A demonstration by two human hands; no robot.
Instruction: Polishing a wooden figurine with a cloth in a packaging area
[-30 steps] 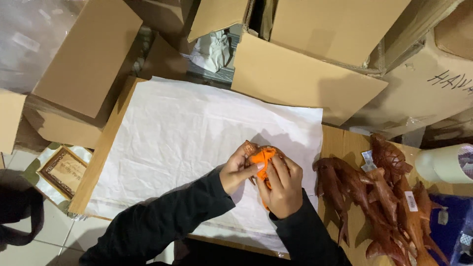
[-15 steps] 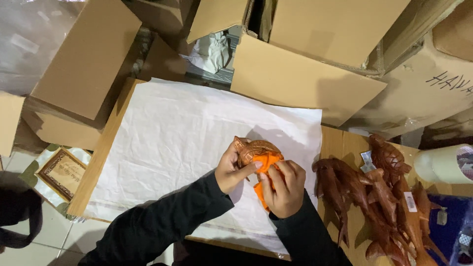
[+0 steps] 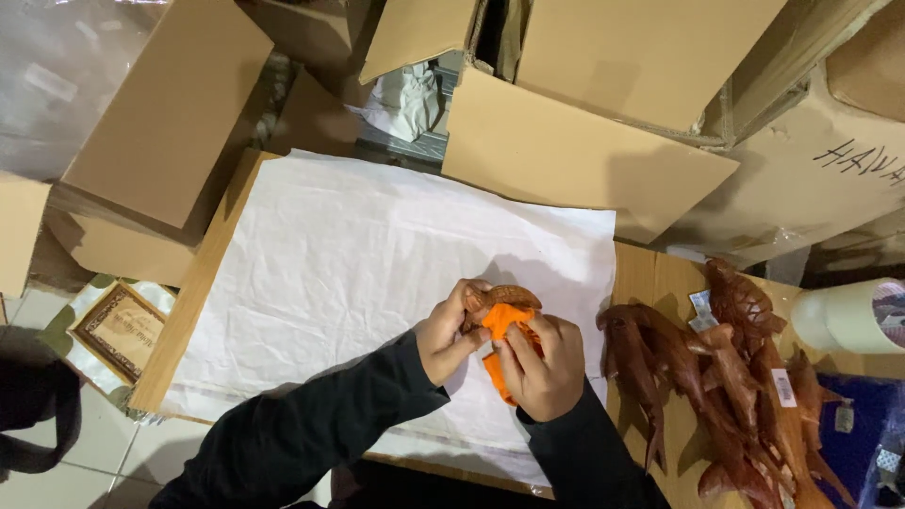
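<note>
My left hand [image 3: 449, 332] grips a small brown wooden carving [image 3: 500, 298] from its left side. My right hand [image 3: 544, 366] presses an orange cloth [image 3: 500, 332] against the carving from the right; the cloth hangs down between both hands. Both hands hover over a sheet of white wrapping paper [image 3: 368, 273] spread on a wooden table [image 3: 650, 283]. Much of the carving is hidden by fingers and cloth.
Several brown wooden animal carvings [image 3: 716, 377] with tags lie on the table to the right. A white roll [image 3: 848, 316] sits at the far right. Cardboard boxes [image 3: 584, 151] crowd the back and left. A framed picture [image 3: 121, 330] lies on the floor at left.
The carving has turned in my hands, so more of its brown body shows above the orange cloth. Both hands stayed in about the same spot over the paper.
</note>
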